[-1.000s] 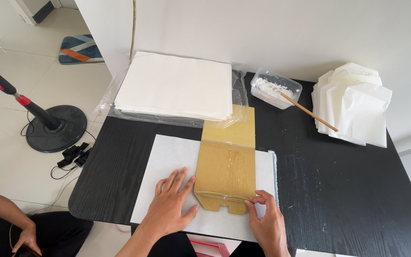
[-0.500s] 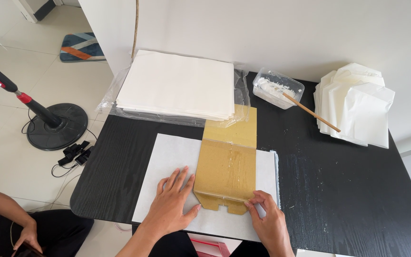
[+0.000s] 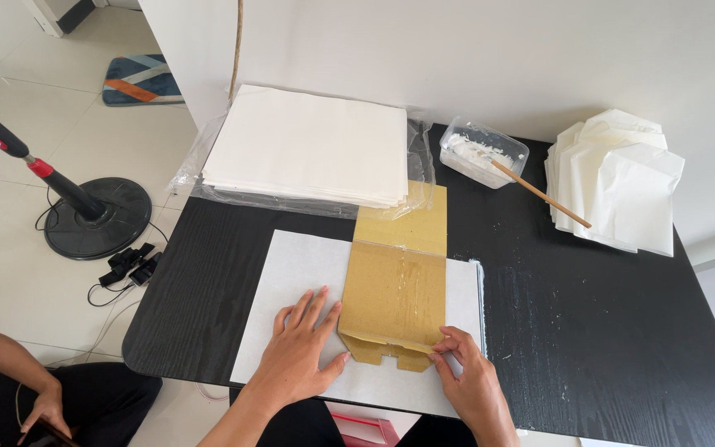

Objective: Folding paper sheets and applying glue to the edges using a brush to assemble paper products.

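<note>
Little has shifted since before: left hand [image 3: 298, 358] stays flat, fingers spread, on the white paper sheet [image 3: 295, 273]. Beside it, right hand [image 3: 472, 382] pinches the brown cardboard template [image 3: 396, 285], whose long axis runs straight away from both hands.

A black wood-grain table [image 3: 606, 331] fills the lower right, its far edge pushed against a plain white wall [image 3: 473, 58] at twelve o'clock. Pale tiled floor [image 3: 10, 215] spreads to nine o'clock, lit by soft, even daylight. On it stands the round black base of a pedestal fan [image 3: 97, 219], its pole slanting toward ten o'clock, with a tangle of cable and plugs [image 3: 130, 265] just beside the base. A striped mat [image 3: 138, 80] lies at eleven o'clock.
</note>
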